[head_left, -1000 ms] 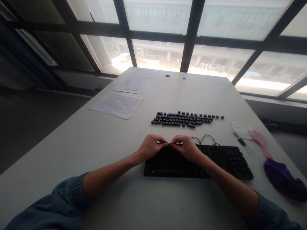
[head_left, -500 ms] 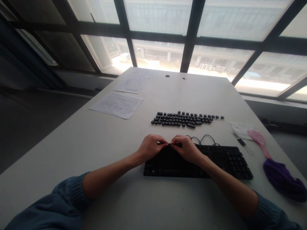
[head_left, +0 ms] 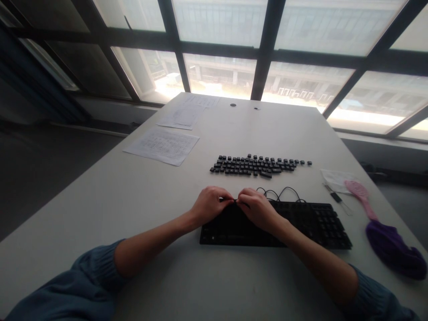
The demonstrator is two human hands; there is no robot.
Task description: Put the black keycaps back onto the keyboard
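Note:
A black keyboard [head_left: 247,234] lies on the white table, with keys on its right end and a dark, mostly bare bed elsewhere. Over its upper left edge, my left hand [head_left: 211,204] and my right hand [head_left: 257,206] meet fingertip to fingertip, both pinched. Between the fingertips is a tiny dark thing, too small to make out. Beyond the keyboard, many loose black keycaps [head_left: 254,166] are laid out in rows. Behind the keyboard, its thin black cable [head_left: 290,189] forms loops.
Written papers [head_left: 163,146] lie at the left of the table [head_left: 160,191]. On the right are a small tool with a wire loop [head_left: 336,197], a white sheet [head_left: 336,179], a pink brush [head_left: 360,194] and a purple cloth [head_left: 394,250]. Windows stand behind the table.
My right hand's fingers have shifted slightly at the pinch, and the small dark thing between the hands shows less. The whole view has moved very slightly.

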